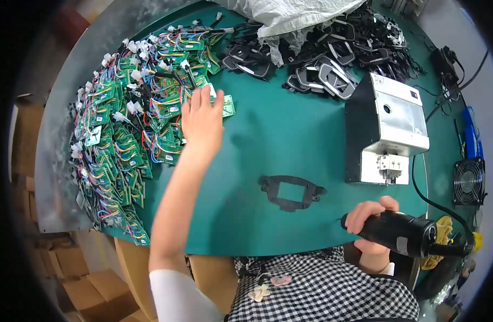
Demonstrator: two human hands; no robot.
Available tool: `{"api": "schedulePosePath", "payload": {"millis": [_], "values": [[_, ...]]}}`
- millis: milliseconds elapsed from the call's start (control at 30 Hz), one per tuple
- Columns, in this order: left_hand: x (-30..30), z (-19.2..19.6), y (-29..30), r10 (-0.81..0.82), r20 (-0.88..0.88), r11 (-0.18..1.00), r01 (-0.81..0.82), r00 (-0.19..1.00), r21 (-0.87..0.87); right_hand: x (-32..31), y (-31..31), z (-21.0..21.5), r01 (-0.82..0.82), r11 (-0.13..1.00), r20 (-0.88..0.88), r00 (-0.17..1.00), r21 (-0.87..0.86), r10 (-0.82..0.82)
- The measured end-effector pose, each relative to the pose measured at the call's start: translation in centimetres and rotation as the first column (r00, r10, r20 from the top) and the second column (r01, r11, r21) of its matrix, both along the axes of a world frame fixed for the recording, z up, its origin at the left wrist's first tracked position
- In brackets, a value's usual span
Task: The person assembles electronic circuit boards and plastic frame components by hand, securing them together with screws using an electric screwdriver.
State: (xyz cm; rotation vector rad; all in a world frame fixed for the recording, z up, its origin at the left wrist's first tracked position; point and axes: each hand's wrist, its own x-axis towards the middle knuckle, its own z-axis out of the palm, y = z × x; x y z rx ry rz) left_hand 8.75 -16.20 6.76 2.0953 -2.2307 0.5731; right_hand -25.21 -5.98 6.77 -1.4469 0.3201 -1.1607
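Observation:
My left hand (pixel 202 121) reaches over the right edge of a heap of green circuit boards (pixel 129 153) with coloured wires and white connectors. Its fingers are stretched out and apart; one board (pixel 229 106) shows just beside the fingertips, and what lies under them is partly hidden. In my right hand (pixel 367 220), closed round its body, is a black electric screwdriver (pixel 399 232), lying sideways above the table's near right edge. Between the hands a flat black plastic frame (pixel 310 194) with a rectangular opening lies on the green mat (pixel 246 225).
A silver and black screw feeder (pixel 394 115) stands at the right of the table. Behind it are piled black plastic frames (pixel 332 75) and a white plastic bag (pixel 289 19). A small fan (pixel 468 181) and cables sit at the far right. Cardboard boxes (pixel 99 290) are at lower left.

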Motion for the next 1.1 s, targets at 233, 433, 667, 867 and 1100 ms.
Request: {"api": "schedulePosePath", "payload": {"millis": [233, 433, 667, 867, 1100], "values": [[1.8, 3.1, -0.1, -0.381, -0.325, 0.91, 0.413, 0.866, 0.034, 0.2, -0.2, -0.9, 0.077, 0.978, 0.067, 0.994, 0.192, -0.091], [-6.2, 2.9, 7.8, -0.424, -0.415, 0.822, 0.535, 0.805, 0.197, -2.0, -2.6, 2.7, 0.515, 0.857, 0.315, 0.812, 0.01, -0.491], [-13.0, -3.3, 13.3, -0.176, -0.535, 0.943, 0.297, 0.826, 0.148, -2.6, -4.7, 4.6, 0.77, 0.621, 0.382, 0.623, -0.147, -0.682], [-13.7, -2.6, 15.3, -0.094, -0.699, 0.974, 0.21, 0.709, 0.083, -2.8, -5.5, 2.7, 0.666, 0.728, 0.274, 0.74, -0.164, -0.615], [-10.4, 0.1, 12.1, -0.267, -0.677, 0.907, 0.416, 0.686, 0.064, -4.4, -8.3, 4.2, 0.367, 0.903, -0.047, 0.921, -0.225, -0.386]]}}
